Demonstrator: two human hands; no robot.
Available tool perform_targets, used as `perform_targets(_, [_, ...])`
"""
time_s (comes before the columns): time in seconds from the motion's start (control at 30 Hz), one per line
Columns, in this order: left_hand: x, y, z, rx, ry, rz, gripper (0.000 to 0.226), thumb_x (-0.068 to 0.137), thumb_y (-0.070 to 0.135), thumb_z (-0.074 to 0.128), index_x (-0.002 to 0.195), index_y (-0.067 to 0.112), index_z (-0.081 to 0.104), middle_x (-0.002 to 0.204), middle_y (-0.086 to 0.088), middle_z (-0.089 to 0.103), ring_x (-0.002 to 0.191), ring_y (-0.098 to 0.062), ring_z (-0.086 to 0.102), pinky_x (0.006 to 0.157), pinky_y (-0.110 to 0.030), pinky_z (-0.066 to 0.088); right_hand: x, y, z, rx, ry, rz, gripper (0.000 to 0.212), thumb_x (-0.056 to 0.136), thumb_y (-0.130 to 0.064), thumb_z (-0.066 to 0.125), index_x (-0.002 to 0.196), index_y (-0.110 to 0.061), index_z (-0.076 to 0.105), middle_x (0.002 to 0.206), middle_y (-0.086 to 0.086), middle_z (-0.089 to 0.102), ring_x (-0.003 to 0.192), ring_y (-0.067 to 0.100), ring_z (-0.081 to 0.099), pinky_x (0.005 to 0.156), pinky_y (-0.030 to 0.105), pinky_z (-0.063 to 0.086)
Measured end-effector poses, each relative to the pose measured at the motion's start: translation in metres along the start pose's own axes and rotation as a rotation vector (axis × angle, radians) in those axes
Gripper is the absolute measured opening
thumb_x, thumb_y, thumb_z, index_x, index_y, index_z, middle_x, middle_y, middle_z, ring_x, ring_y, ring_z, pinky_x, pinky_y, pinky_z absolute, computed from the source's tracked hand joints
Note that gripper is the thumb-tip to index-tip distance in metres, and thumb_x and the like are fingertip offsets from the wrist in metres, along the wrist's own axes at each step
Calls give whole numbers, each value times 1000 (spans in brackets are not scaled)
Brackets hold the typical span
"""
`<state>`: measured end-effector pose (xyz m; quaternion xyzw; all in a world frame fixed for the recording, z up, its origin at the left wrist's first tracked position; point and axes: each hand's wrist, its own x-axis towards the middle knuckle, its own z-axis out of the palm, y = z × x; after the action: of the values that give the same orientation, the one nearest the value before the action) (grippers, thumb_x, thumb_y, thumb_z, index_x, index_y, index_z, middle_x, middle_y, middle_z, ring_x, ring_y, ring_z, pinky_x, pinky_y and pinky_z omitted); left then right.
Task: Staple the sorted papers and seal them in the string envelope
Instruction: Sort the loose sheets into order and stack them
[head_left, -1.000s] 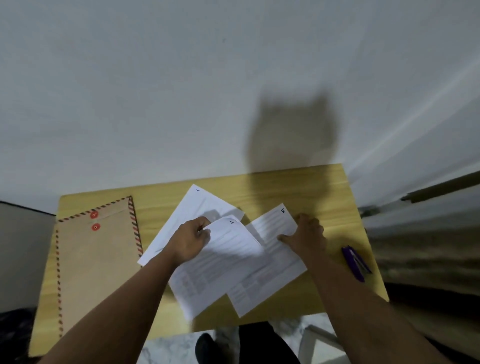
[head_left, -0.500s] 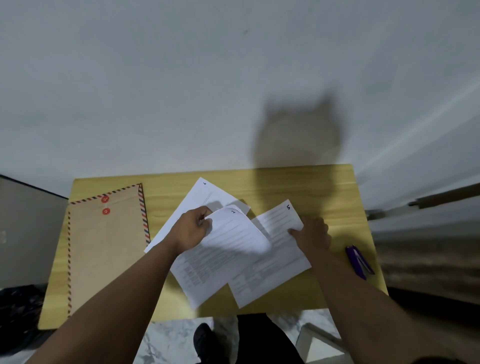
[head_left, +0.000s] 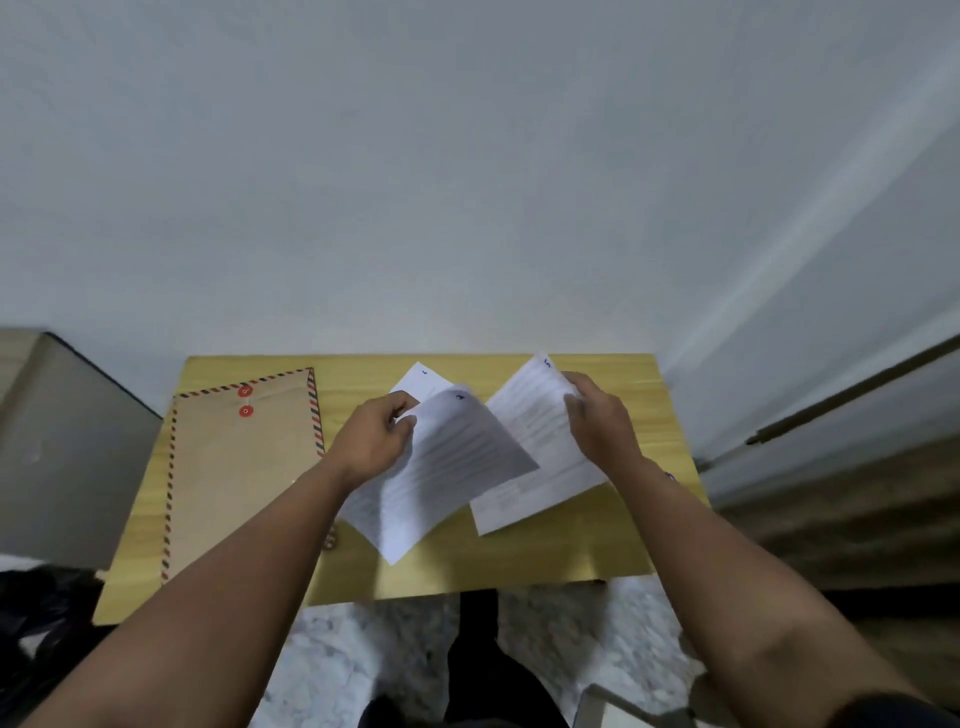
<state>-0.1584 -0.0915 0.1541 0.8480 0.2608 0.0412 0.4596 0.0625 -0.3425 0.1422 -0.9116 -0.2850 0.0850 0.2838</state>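
Observation:
My left hand (head_left: 375, 439) pinches the top edge of a printed white sheet (head_left: 441, 478) and holds it lifted and curled above the wooden table (head_left: 519, 566). My right hand (head_left: 602, 423) grips the upper right edge of a second printed sheet (head_left: 540, 452), raised at its far end. A third sheet (head_left: 423, 379) lies flat behind the left hand, mostly hidden. The brown string envelope (head_left: 239, 467) with red buttons and a striped border lies flat on the table's left side. The purple stapler is hidden behind my right forearm.
A grey cabinet (head_left: 62, 447) stands to the left of the table. A white wall rises directly behind the table. Marbled floor (head_left: 363, 654) and my dark trouser legs show below the table's near edge.
Both hands have lifted their sheets off the table; the right sheet rose and shifted right, away from the left one. The camera view shifted, and my right arm now covers the stapler.

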Motion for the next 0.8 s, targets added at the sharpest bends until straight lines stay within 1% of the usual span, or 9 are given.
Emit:
perform_targets(0.1, [-23,8,-21,-36,38,64,15,102,13,57,96,17,70,88,-1,72,76,-15,57,73,-28,44,-6,-44,-16,126,93,-75,21,102,-27,56,116,-25,72,92,-5,75,83,16,68,70,26,46])
perform_targets(0.2, [-43,14,-41,-48,93,130,16,103,21,60,91,24,69,73,13,64,65,-4,49,64,-20,39,-11,-90,-31,230,104,-154,17,100,-34,61,100,-27,76,83,-15,72,73,1,63,71,22,48])
perform_targets(0.33, [-65,24,-64,-46,162,211,22,103,25,62,84,35,65,62,21,56,59,-3,47,57,-14,35,-20,-144,-48,329,-86,-214,25,100,-33,60,77,-25,68,65,-20,57,61,-2,48,67,22,40])
perform_targets(0.4, [-74,30,-74,-56,203,232,18,103,26,62,87,34,66,66,17,58,58,-3,48,59,-18,37,-27,-166,-51,357,-197,-215,27,100,-32,60,77,-22,70,67,-18,53,62,1,45,67,24,38])
perform_targets(0.53, [-87,39,-88,-105,302,252,6,104,24,62,102,29,65,106,11,66,82,-1,60,81,-28,49,-40,-197,-51,448,-326,-186,23,99,-31,61,88,-20,78,83,-13,71,74,2,62,74,17,48])
perform_targets(0.6, [-92,41,-94,-141,348,233,4,104,22,63,105,22,67,133,3,64,109,-22,64,92,-27,47,-46,-208,-50,485,-357,-175,23,99,-31,60,90,-20,79,88,-11,74,78,1,67,76,19,49])
perform_targets(0.67, [-95,43,-100,-167,379,208,9,104,21,63,107,15,70,142,1,63,119,-32,63,94,-26,45,-49,-216,-48,536,-376,-176,23,99,-29,61,88,-18,78,85,-9,74,77,4,67,76,22,50])
perform_targets(0.73, [-97,45,-105,-202,374,196,11,104,21,62,104,18,72,121,6,73,93,-16,69,83,-29,47,-51,-220,-46,593,-386,-199,24,100,-25,60,86,-12,75,80,-5,68,74,8,62,76,23,48])
perform_targets(0.8, [-98,47,-109,-193,373,193,16,104,21,60,92,23,71,92,12,72,62,0,57,69,-29,42,-51,-224,-45,623,-380,-212,25,100,-24,60,86,-9,73,79,-3,63,73,10,58,75,24,47])
